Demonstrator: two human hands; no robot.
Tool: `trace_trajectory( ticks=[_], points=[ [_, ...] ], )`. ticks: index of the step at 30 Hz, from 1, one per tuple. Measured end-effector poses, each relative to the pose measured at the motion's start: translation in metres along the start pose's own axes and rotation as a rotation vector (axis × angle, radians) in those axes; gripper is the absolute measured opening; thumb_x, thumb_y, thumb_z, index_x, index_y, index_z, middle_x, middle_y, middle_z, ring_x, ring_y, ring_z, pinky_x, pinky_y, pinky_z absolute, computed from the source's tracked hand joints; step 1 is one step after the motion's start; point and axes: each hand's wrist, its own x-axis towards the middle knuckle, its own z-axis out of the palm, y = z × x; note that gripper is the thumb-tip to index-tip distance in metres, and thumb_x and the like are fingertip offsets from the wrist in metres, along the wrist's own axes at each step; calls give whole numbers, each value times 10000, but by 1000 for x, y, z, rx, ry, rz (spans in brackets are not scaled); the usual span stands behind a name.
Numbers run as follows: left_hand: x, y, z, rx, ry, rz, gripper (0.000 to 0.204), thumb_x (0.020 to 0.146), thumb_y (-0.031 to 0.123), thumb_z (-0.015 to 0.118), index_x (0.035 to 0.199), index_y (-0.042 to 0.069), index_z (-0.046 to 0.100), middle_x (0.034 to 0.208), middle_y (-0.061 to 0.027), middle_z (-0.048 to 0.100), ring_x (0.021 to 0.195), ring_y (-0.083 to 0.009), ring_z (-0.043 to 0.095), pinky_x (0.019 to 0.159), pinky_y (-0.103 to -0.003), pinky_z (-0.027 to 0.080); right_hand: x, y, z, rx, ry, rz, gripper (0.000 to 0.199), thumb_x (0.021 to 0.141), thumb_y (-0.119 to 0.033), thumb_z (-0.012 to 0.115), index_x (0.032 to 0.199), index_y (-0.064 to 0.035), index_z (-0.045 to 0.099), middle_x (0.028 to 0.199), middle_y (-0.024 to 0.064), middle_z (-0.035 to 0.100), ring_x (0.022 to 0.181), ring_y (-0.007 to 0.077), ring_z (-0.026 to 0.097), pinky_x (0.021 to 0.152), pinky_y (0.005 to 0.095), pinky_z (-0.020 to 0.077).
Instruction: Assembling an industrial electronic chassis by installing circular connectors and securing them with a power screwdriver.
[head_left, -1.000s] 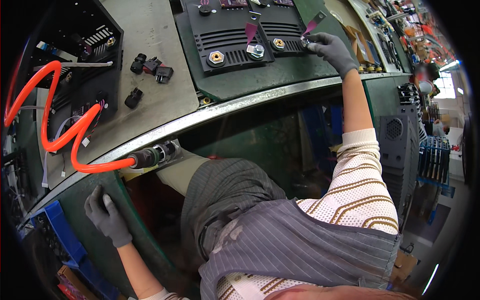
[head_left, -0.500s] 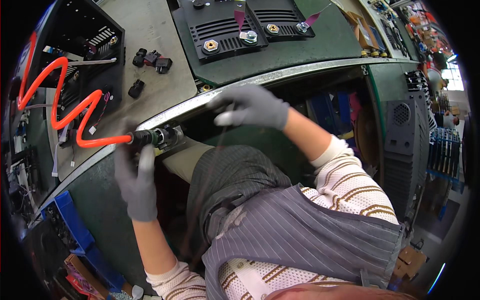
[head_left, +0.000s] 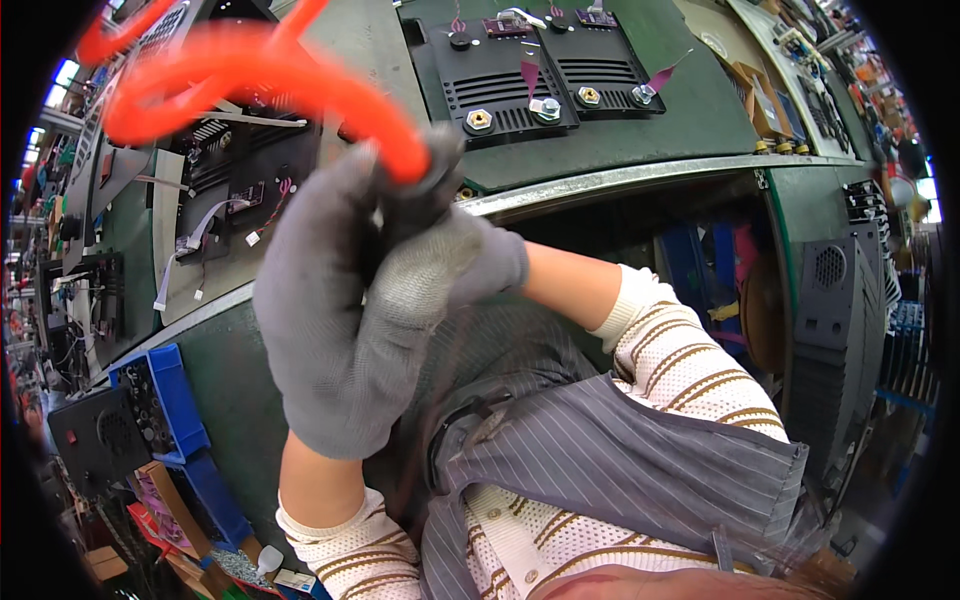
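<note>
My left hand (head_left: 335, 320), in a grey glove, is raised close to the camera. Its fingers are wrapped round the black body of an air tool (head_left: 408, 205), whose working end is hidden. From the tool's upper end an orange coiled air hose (head_left: 260, 75) loops up to the left, blurred by motion. Behind the left hand is my gloved right hand (head_left: 497, 262); its fingers are covered, so their hold cannot be seen. Beyond the hands, two black slotted panels (head_left: 480, 92) with brass fittings and purple strips lie side by side on the green mat (head_left: 690, 130).
A black metal housing (head_left: 215, 165) with loose wires stands at the left, partly behind the hose. The bench's metal edge (head_left: 600, 178) runs across, above a dark open shelf space. Blue bins (head_left: 190, 400) sit lower left. A small cardboard box (head_left: 757, 100) is at the far right.
My left hand has risen toward the camera and closed on the air tool, which hung near the bench edge. The hose has swung up with it. My right hand has moved down and left, behind it.
</note>
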Motion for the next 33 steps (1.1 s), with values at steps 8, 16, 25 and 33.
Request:
trace_trajectory(
  ticks=[8, 16, 25, 33],
  points=[
    [-38, -73, -81, 559, 240, -133, 329, 895, 116, 537, 1200, -7, 557, 1176, -127, 584, 997, -190, 568, 893, -315, 453, 4, -96, -114, 153, 640, -257, 327, 757, -102, 654, 1063, -11, 583, 883, 124, 635, 754, 232, 643, 693, 374, 532],
    [-107, -166, -126, 1429, 104, -318, 419, 867, 269, 561, 1270, 160, 533, 1221, -124, 531, 1145, -335, 480, 980, -438, 377, 24, -64, -213, -180, 964, -49, 193, 767, -94, 630, 940, -11, 611, 741, 73, 628, 614, 147, 601, 548, 261, 499],
    [-106, -168, -131, 1426, 88, -344, 414, 870, 291, 560, 1263, 159, 545, 1255, -154, 511, 1176, -352, 457, 986, -452, 365, 28, -24, -226, -78, 1005, -132, 212, 817, -85, 599, 1023, -42, 574, 691, 49, 595, 546, 132, 569, 483, 248, 469],
    [-100, -163, -128, 1364, 75, -376, 414, 884, 307, 538, 1260, 133, 556, 1229, -164, 510, 1141, -342, 469, 988, -432, 362, 24, -26, -221, -198, 1050, -175, 239, 813, -100, 600, 1039, -25, 584, 694, 47, 600, 572, 139, 587, 511, 256, 484]
  ],
)
